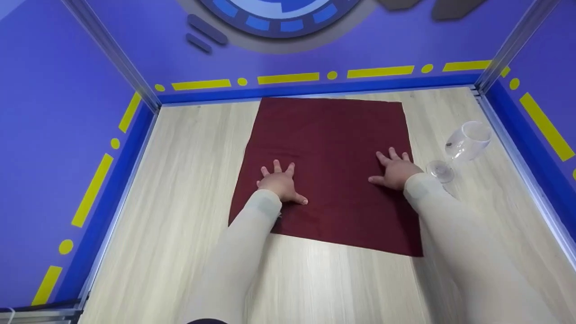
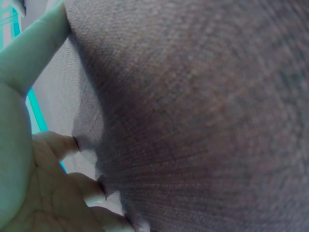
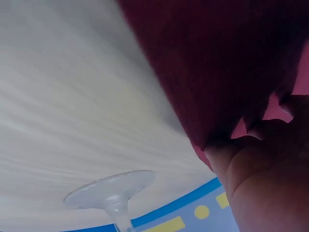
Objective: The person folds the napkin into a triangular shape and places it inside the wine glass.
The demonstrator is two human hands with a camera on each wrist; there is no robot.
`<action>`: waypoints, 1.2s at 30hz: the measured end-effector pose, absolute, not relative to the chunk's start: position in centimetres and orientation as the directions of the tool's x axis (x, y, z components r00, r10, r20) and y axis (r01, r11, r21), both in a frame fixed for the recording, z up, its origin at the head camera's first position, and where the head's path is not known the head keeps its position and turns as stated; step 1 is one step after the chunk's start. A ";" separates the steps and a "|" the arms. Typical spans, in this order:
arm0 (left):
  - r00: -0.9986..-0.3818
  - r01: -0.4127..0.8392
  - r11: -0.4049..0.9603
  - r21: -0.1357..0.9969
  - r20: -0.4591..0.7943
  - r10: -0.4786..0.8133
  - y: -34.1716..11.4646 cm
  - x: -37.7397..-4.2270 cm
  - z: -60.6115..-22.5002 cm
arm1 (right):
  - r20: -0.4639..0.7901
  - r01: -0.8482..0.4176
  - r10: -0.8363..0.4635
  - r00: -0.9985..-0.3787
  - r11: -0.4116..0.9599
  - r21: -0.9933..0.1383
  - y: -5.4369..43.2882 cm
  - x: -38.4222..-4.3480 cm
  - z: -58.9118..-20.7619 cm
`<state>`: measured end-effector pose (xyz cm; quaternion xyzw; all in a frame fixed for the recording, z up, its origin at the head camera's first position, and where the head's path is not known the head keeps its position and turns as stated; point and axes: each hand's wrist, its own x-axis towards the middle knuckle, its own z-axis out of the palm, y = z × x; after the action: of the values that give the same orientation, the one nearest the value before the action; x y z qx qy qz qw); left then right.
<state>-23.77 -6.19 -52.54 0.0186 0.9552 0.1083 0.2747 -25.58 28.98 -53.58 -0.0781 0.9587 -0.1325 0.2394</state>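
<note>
Left hand [image 1: 277,183] and right hand [image 1: 398,173] rest on cloth [image 1: 333,148], fingers [image 1: 276,166] spread apart; glass [image 1: 468,143] stands near right edge of desk [image 1: 180,202]

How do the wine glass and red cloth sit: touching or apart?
Apart: the right wrist view shows tabletop between the wine glass and the red cloth.

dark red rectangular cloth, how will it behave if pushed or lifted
The dark red rectangular cloth would probably droop when lifted, being thin and flat; pushed, it may wrinkle, as faint creases near the left hand suggest.
</note>
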 end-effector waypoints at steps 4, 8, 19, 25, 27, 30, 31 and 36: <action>-0.851 -0.020 0.976 0.216 -0.517 0.097 -6.2 -23.9 -52.3 | -0.438 -0.078 -0.209 -0.874 0.951 -0.298 29.0 -25.5 -53.5; -0.852 -0.018 0.975 0.223 -0.513 0.102 -6.3 -23.9 -52.1 | -0.446 -0.074 -0.205 -0.871 0.953 -0.293 28.9 -25.4 -53.2; -0.851 -0.012 0.974 0.225 -0.515 0.108 -6.5 -24.3 -52.4 | -0.459 -0.069 -0.192 -0.868 0.960 -0.271 28.7 -25.1 -52.9; -0.840 -0.007 0.974 0.226 -0.529 0.116 -6.7 -24.8 -52.7 | -0.471 -0.063 -0.187 -0.862 0.961 -0.268 28.7 -25.1 -53.1; -0.838 -0.008 0.974 0.228 -0.533 0.118 -6.8 -25.0 -52.7 | -0.474 -0.061 -0.187 -0.860 0.961 -0.268 28.7 -25.2 -53.2; -0.837 -0.012 0.973 0.232 -0.534 0.117 -6.9 -25.2 -52.8 | -0.469 -0.061 -0.186 -0.863 0.961 -0.270 28.8 -25.3 -53.4; -0.838 -0.012 0.973 0.232 -0.533 0.117 -6.9 -25.2 -52.8 | -0.468 -0.061 -0.185 -0.864 0.961 -0.268 28.8 -25.3 -53.6; -0.839 -0.013 0.970 0.242 -0.530 0.122 -7.0 -25.3 -52.7 | -0.455 -0.072 -0.187 -0.871 0.963 -0.258 28.9 -25.5 -54.0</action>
<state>-25.34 -7.01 -52.74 0.0286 0.9515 0.1189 0.2823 -25.49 28.90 -53.97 -0.0673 0.9600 -0.1174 0.2451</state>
